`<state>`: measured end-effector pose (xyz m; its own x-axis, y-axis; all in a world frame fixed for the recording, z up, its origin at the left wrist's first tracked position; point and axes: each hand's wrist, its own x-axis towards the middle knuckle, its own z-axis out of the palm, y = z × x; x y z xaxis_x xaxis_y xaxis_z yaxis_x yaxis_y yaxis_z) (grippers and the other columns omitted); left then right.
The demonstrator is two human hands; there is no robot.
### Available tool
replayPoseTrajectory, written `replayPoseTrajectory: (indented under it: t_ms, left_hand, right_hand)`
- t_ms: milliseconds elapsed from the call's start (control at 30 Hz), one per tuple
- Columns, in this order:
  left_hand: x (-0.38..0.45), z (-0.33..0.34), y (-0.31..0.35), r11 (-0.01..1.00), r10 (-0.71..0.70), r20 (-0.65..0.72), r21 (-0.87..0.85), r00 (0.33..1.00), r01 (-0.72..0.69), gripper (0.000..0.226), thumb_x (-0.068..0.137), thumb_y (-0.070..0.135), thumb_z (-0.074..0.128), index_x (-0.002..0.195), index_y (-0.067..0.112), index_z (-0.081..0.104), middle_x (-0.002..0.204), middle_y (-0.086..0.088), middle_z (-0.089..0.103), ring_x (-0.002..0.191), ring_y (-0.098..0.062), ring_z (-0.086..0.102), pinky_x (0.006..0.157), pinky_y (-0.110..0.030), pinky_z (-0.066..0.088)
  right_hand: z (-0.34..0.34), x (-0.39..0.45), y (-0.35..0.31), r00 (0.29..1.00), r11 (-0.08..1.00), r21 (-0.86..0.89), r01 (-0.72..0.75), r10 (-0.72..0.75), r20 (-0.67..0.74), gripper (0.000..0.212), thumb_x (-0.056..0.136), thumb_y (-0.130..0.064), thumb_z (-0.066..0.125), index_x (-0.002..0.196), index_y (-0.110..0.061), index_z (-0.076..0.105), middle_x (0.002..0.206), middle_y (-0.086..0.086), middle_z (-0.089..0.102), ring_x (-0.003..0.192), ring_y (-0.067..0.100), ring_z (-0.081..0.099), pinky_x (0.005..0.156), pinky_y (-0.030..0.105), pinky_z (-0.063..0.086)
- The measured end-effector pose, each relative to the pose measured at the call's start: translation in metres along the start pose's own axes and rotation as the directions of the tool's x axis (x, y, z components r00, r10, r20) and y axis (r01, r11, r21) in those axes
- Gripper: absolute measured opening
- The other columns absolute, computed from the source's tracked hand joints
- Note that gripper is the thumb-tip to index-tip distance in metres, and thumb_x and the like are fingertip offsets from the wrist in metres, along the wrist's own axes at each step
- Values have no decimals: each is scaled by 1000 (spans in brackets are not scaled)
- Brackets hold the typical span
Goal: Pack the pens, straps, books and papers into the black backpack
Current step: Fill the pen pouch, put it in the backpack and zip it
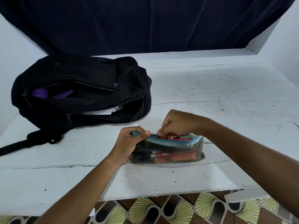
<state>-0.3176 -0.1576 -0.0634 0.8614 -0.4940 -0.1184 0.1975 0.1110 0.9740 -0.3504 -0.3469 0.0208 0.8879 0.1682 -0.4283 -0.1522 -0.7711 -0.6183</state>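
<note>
We are pinching the left end of the pencil pouch [168, 152] with our left hand [129, 143], steadying it on the counter [226, 110], while our right hand [176, 123] is gripping at the zipper over the pens [171, 156]. We should be pulling along the teeth, keeping pens tucked clear. The black backpack [77, 92] is lying open, well apart, with papers [100, 112] showing inside.
</note>
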Motion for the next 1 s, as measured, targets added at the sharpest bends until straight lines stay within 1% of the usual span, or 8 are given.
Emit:
replayPoseTrajectory:
  t_ms: [133, 200, 300, 433, 667, 800, 900, 1000]
  left_hand:
    - [-2, 0, -1, 1000, 16, -6, -8, 1000, -16, 21, 63, 30, 78, 59, 10, 70, 63, -10, 60, 61, -21, 56, 57, -28, 51]
    - [-2, 1, -2, 1000, 20, -26, -19, 999, -20, 23, 62, 31, 79, 60, 9, 70, 64, -11, 60, 62, -24, 56, 59, -29, 51]
    - [-2, 2, -2, 999, 36, -38, 1, 999, -36, 25, 63, 32, 80, 60, 10, 69, 64, -12, 60, 66, -27, 53, 63, -32, 48]
    - [-3, 3, -3, 998, 59, -44, 21, 997, -58, 22, 65, 27, 88, 59, 14, 71, 63, -8, 62, 66, -26, 53, 65, -34, 48]
    - [-6, 4, -1, 997, 71, -39, 45, 997, -69, 11, 66, 23, 75, 56, 19, 72, 60, 1, 64, 59, -12, 58, 59, -25, 50]
    - [-4, -2, 6, 984, 114, 64, 129, 991, -122, 15, 61, 20, 83, 71, 10, 76, 69, -3, 68, 69, -17, 62, 66, -27, 53]
    - [-4, -3, 12, 950, 170, 110, 246, 979, -192, 23, 60, 17, 79, 77, 3, 75, 70, 2, 70, 68, -8, 64, 63, -18, 52]
    - [-3, -6, 13, 923, 202, 128, 308, 971, -232, 19, 61, 19, 79, 76, 7, 75, 70, 4, 69, 67, -6, 63, 63, -16, 49]
  right_hand:
    - [4, 1, -5, 993, 983, 146, -116, 114, 19, 39, 87, -29, 71, 52, -14, 60, 42, -9, 49, 41, 6, 34, 51, 22, 30]
    - [10, 3, -5, 989, 963, 230, -142, 150, -17, 39, 83, -26, 75, 50, -14, 56, 43, -8, 48, 40, 6, 36, 49, 21, 31]
    - [19, 6, -4, 976, 937, 300, -179, 209, -69, 31, 80, -25, 78, 58, -13, 59, 46, -6, 49, 42, 7, 39, 49, 20, 32]
    - [18, 4, -7, 973, 938, 284, -199, 225, -59, 27, 81, -25, 77, 63, -11, 61, 42, -7, 46, 38, 7, 35, 43, 18, 28]
    - [18, 7, -2, 962, 892, 372, -258, 271, 16, 18, 80, -21, 76, 73, -13, 62, 43, -7, 45, 42, 8, 35, 50, 22, 30]
    - [13, 4, -1, 981, 945, 280, -169, 189, -47, 13, 82, -16, 74, 78, -4, 72, 44, -5, 49, 44, 9, 40, 54, 24, 35]
    - [11, 4, -3, 991, 992, 99, -74, 84, -108, 17, 84, -17, 72, 67, -14, 70, 51, -6, 56, 50, 6, 48, 58, 22, 40]
    - [12, 3, -3, 994, 999, -2, 39, -39, -102, 19, 86, -14, 69, 66, -15, 67, 49, -14, 55, 47, -1, 48, 53, 11, 38]
